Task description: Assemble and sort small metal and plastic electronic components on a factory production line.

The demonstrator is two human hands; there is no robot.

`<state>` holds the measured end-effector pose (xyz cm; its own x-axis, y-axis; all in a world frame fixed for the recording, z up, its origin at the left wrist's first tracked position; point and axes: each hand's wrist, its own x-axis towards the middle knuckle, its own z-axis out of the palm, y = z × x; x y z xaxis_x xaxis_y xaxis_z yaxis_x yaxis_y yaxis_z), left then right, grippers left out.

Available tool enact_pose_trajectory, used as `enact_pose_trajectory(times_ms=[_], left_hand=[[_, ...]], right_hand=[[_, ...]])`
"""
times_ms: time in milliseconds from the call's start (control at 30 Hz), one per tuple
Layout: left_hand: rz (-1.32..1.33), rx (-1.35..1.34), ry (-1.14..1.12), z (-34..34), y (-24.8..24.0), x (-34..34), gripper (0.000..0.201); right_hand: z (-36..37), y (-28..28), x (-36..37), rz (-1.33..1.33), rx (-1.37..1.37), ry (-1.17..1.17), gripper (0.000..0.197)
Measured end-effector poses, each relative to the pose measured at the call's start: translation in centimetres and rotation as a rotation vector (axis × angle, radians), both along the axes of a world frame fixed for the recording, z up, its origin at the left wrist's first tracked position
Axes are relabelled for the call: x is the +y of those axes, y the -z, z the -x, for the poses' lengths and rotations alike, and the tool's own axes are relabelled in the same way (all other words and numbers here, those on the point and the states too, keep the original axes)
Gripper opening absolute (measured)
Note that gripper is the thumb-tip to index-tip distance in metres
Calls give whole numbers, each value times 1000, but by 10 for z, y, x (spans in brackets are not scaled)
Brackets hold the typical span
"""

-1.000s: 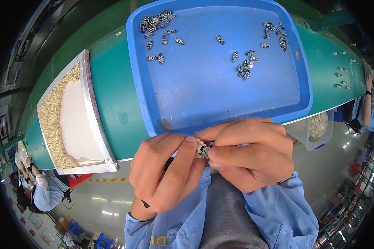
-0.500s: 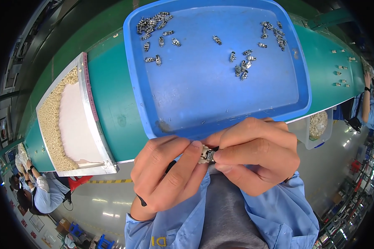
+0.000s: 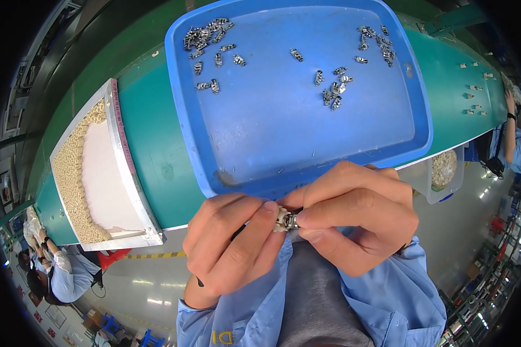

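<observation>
Just past the near rim of the blue tray (image 3: 185,115), my two hands meet in front of my body. My left hand (image 3: 231,243) pinches a small cream-coloured housing (image 3: 281,220) between thumb and fingers. The thumb and forefinger of my right hand (image 3: 359,222) grip a small silver metal clip (image 3: 292,221), its end up against the housing. Fingertips cover much of both pieces, so how far the clip sits inside cannot be made out. Loose metal clips (image 3: 333,95) lie in the tray, with a denser heap (image 3: 202,36) in its far left corner.
Left on the green bench (image 3: 156,162) stands a metal-edged frame (image 3: 124,139) holding rows of cream pieces (image 3: 69,173). Several cream pieces (image 3: 474,88) stand on the bench at right. A clear bin (image 3: 452,185) sits below. Other people (image 3: 69,274) work at both ends.
The whole view has shifted slightly, with the tray a little further left in it. Both hands keep their grip; the housing and clip have turned slightly between the fingers.
</observation>
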<state>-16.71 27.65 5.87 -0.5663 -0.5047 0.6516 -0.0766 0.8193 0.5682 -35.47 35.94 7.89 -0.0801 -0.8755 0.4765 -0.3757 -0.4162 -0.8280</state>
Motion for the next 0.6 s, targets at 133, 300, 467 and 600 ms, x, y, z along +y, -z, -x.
enact_pose_trajectory(times_ms=[133,300,467,600], left_hand=[[-46,10,1,0,2,0,40],[-78,-15,34,0,0,-2,39],[-5,-19,15,2,1,1,38],[-24,-17,23,3,1,2,37]], right_hand=[[1,7,-1,68,41,-17,14],[1,4,1,17,53,-12,16],[0,6,2,44,34,-1,18],[4,8,0,49,70,-43,20]])
